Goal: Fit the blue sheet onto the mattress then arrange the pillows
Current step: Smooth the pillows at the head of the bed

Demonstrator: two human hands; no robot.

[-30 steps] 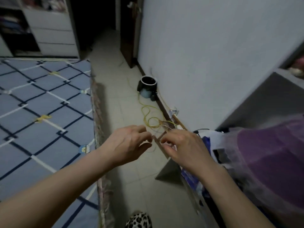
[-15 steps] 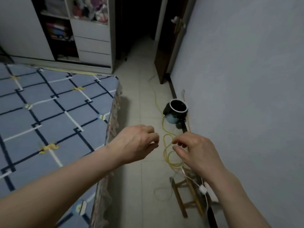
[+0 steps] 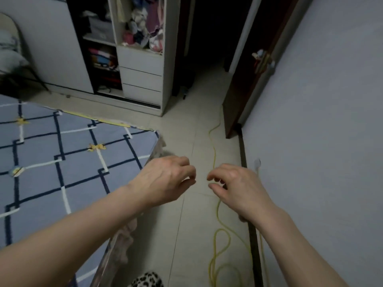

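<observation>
A blue sheet, checked with dark and white lines, lies spread flat over the mattress at the left of a dim bedroom, reaching the bed's near corner, where the mattress's pale side shows below the edge. Above the tiled floor beside the bed, a person's two bare forearms reach forward — the left hand just off the bed's corner, its fingers curled loosely inward and holding nothing, the right hand near it but apart, fingers likewise bent and narrow, thumb and forefinger close together with nothing visible between them. A yellow cord trails along the floor under the right hand and loops toward the bottom of the frame. Behind, an open white wardrobe with drawers shows heaped clothes; a dark door stands ajar against the plain wall — at right.
</observation>
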